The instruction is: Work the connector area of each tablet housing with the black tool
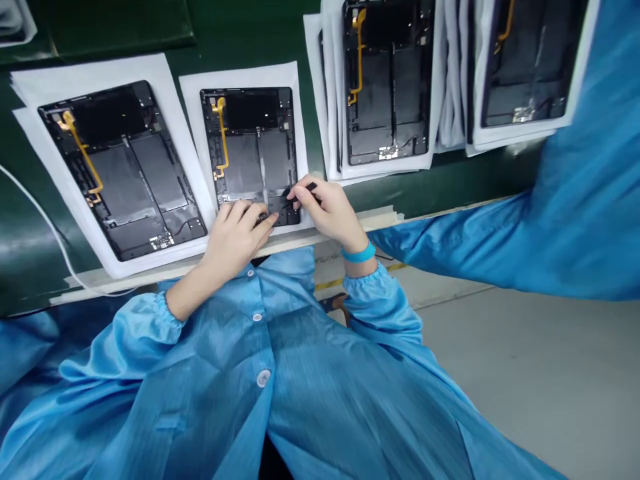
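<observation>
An opened tablet (277, 150), its dark inside facing up, lies on a white foam sheet (240, 77) in front of me. My left hand (237, 237) rests over its lower left edge, fingers slightly apart and bent. Its thumb and forefinger touch near a small part at the bottom edge, mostly hidden by them. My right hand (327, 207) is at the lower right corner, pinching slim black tweezers (311, 187) that point down and left into the tablet. A gold flex cable (221, 137) runs along the tablet's left side.
Another opened tablet (125, 167) lies on foam to the left. Stacks at the right hold a third tablet (375, 87) and a further tablet (530, 73). A white cable (45, 220) crosses the green table (240, 33). A co-worker's blue sleeve (465, 247) reaches in from the right.
</observation>
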Demonstrator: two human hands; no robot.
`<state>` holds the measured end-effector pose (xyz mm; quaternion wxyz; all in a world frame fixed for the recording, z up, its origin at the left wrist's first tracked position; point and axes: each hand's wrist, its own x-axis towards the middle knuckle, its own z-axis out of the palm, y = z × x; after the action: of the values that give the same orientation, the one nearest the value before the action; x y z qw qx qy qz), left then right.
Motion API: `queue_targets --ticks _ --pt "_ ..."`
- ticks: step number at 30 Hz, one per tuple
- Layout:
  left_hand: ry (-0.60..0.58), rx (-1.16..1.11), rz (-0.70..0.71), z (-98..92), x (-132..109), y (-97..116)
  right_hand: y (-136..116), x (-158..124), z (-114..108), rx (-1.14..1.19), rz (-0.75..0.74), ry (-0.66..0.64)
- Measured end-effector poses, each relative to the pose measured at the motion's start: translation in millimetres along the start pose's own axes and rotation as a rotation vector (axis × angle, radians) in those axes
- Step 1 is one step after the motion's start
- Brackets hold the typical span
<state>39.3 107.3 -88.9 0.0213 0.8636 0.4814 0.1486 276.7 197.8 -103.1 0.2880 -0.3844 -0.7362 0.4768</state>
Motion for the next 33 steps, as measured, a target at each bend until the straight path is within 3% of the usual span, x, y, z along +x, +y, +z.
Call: queue_targets --ticks 9,21,26,33 --pt "-0.061 -0.007 0.027 -2.0 4 -3 2 -14 -2 0.003 0.046 0.117" --pt "-0.125 0.042 0.202 -8.9 18 -22 21 -17 0 -0.293 -0.152 0.082" --pt "-0.237 0.047 0.192 -16.2 25 -25 13 -22 5 -0.208 -0.104 0.12" --pt "-0.362 -0.065 0.225 -33.2 26 -46 -4 -30 34 0.045 0.054 0.238"
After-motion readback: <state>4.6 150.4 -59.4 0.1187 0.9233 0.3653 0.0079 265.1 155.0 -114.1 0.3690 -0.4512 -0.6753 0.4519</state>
